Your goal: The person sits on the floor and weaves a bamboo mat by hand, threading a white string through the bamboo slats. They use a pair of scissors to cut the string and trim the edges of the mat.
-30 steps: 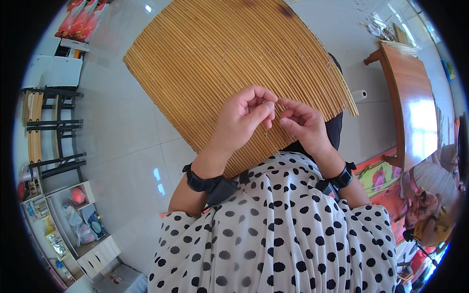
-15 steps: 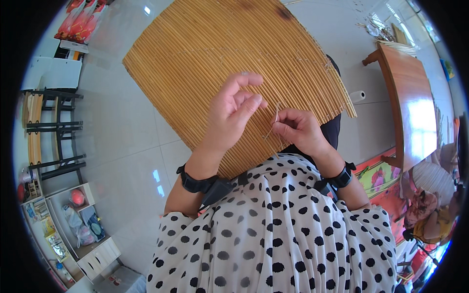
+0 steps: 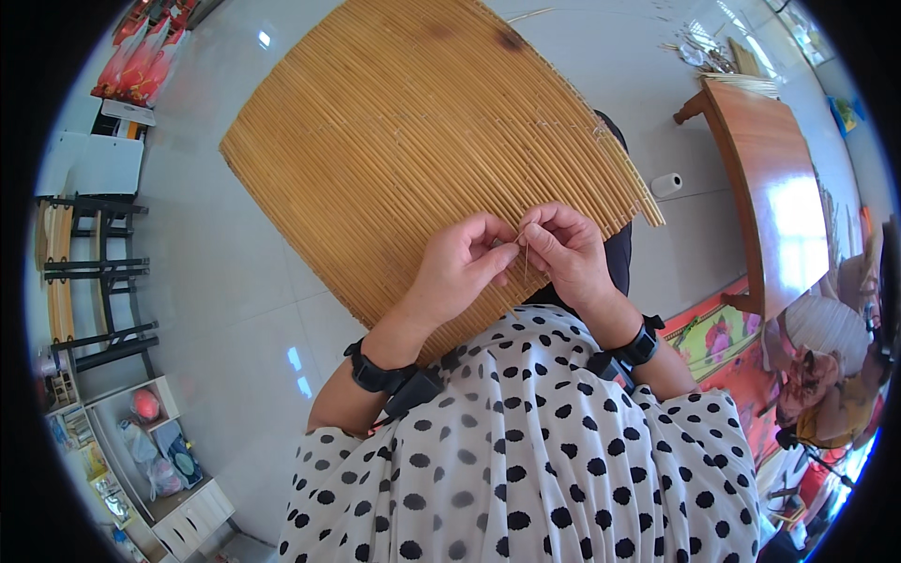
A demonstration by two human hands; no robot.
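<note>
A large mat of thin yellow-brown sticks (image 3: 394,150), tied side by side, lies across my lap and stretches away from me. Over its near right part, both hands meet with their fingertips close together. My right hand (image 3: 571,258) pinches a thin pale thread (image 3: 526,266), and a strand of it hangs between the hands. My left hand (image 3: 458,265) is closed in a pinch at the same thread, its thumb and forefinger almost touching the right fingertips. The exact grip point is partly hidden by the fingers.
A wooden table (image 3: 774,169) stands on the right, with a white roll (image 3: 666,184) on the tiled floor beside it. Dark metal frames (image 3: 99,272) and an open shelf unit (image 3: 155,441) line the left side. Sticks and scraps (image 3: 718,61) lie at the far right.
My left hand, open and raised above the mat before, has come down and right to the right hand and closed on the thread. The view has shifted slightly.
</note>
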